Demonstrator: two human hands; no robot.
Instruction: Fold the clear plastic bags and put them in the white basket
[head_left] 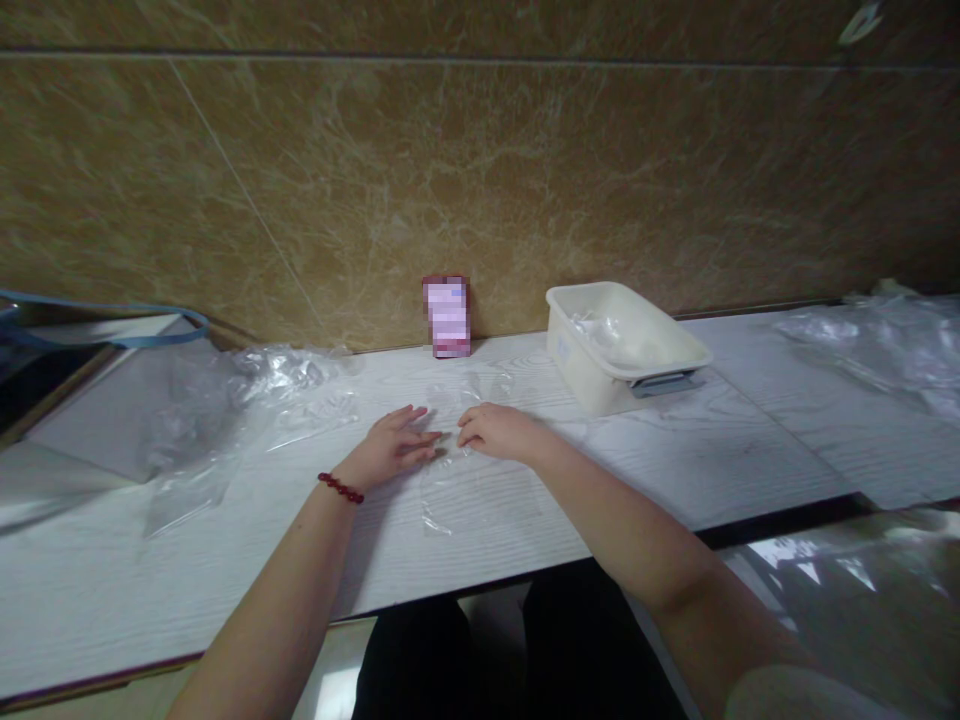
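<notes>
A clear plastic bag [480,495] lies flat on the white wood-grain table in front of me, partly under my hands. My left hand [394,442], with a dark red bead bracelet [341,487] at the wrist, is open over the bag's left side, its fingers spread and pointing right. Opposite it, my right hand [499,432] has its fingers bent down and drawn together at the bag's upper middle, apparently pinching the film. A small gap separates the two hands. The right fingertips are partly hidden.
A phone [448,318] leans on the brown marbled wall. To the right stands a cream plastic bin [592,375] with clear plastic inside. Clear plastic bags [289,385] lie at the left beside a white box [112,400]; more plastic [892,335] is at the far right.
</notes>
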